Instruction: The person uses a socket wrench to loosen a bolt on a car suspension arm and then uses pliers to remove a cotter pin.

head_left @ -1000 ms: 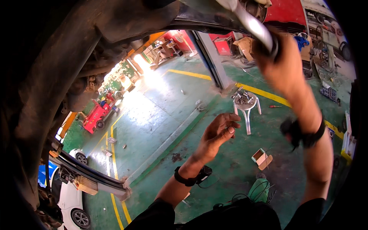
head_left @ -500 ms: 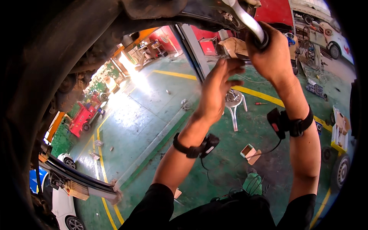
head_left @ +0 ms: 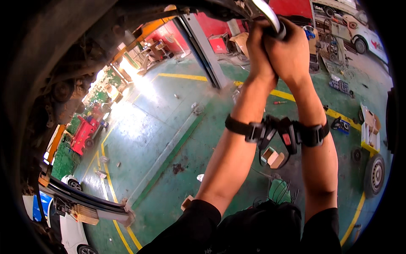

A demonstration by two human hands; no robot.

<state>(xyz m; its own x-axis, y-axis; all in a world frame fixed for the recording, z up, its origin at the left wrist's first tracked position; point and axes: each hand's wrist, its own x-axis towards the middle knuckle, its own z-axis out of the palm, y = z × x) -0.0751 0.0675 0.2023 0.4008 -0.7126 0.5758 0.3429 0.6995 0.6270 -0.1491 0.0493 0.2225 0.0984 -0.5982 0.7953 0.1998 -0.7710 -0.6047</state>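
Note:
A curved silver metal bar (head_left: 269, 14) with a dark end comes down from the underside of a raised vehicle (head_left: 84, 46) at the top. My right hand (head_left: 289, 55) is closed around its dark end. Pressed against that hand from the left is my left hand (head_left: 260, 55), its fingers curled in close to the bar. What the left fingers grip is hidden behind the right hand. Both arms reach up, wrists near each other, each with a black strap carrying a small device.
A grey lift post (head_left: 203, 55) stands ahead, left of my hands. On the green floor are an open small box (head_left: 272, 157), a red-handled screwdriver (head_left: 279, 102), a yellow-edged tray (head_left: 371, 133) and a wheel (head_left: 374, 175) at right. A red cart (head_left: 86, 133) stands far left.
My left hand has moved up and right from an open, spread pose to close in against my right hand. The right hand stays on the bar's end; the view has shifted slightly.

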